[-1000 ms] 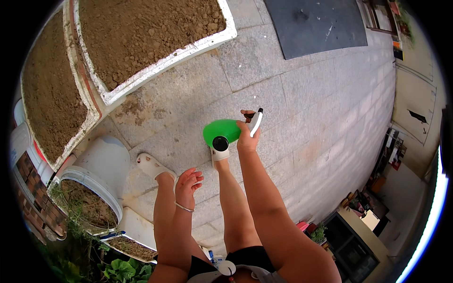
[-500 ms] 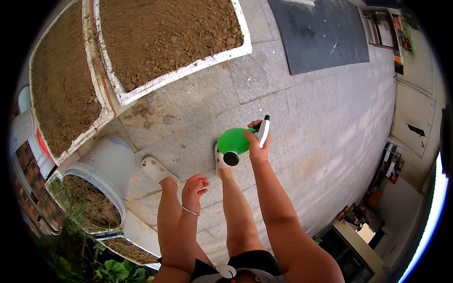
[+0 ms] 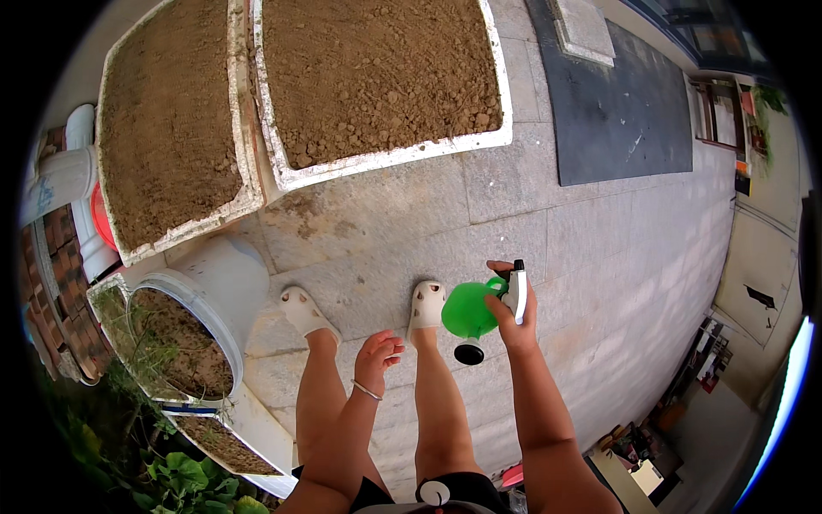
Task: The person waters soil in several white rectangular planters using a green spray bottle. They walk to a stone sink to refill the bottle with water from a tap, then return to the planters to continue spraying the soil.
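Observation:
My right hand grips a green spray bottle at its neck, just under the white trigger head with its black tip. The bottle is tilted in the air, its round body to the left of the hand. A black cap on the bottle points toward me. My left hand hangs in the air above the paving with nothing in it, fingers slightly bent and apart. A thin bracelet circles that wrist. Between the hands and ahead of them are my feet in pale clogs.
Two white-rimmed boxes of brown soil stand ahead and left. A pale bucket with soil and thin plants is at left, near a smaller soil box and leafy greens. A dark mat bearing a stone slab lies far right.
The view has shifted, so the soil boxes and bucket sit farther right and lower. My right hand has moved right with the spray bottle. The left hand stays free.

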